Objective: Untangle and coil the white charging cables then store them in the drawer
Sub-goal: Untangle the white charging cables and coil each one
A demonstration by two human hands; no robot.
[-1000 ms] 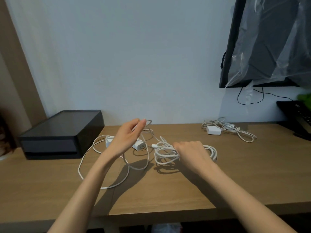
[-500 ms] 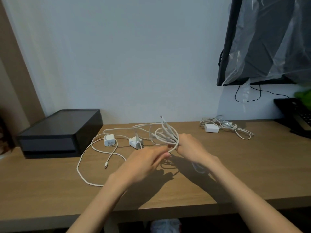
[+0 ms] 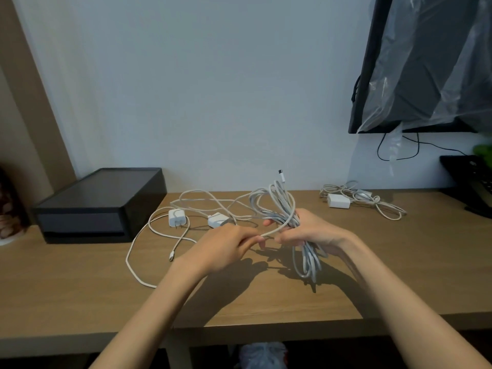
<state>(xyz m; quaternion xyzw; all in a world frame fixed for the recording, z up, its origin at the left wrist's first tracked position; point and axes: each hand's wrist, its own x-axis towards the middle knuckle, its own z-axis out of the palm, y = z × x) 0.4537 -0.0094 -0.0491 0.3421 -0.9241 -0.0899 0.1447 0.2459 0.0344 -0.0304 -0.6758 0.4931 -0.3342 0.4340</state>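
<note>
The coiled cable [image 3: 308, 259] has lifted mid-frame, gripped by the right hand [image 3: 314, 231]. The left hand [image 3: 226, 245] seemingly pinches its loose end; wrap snugly.

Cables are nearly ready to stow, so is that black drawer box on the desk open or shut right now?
Shut. The drawer box has its front panel sitting flush with the frame, and nothing is pulled out toward the person.

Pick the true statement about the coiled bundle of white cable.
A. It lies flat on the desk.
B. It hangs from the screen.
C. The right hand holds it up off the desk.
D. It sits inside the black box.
C: the right hand grips the coiled cable bundle above the desk, while the left hand pinches its loose strand.
</note>
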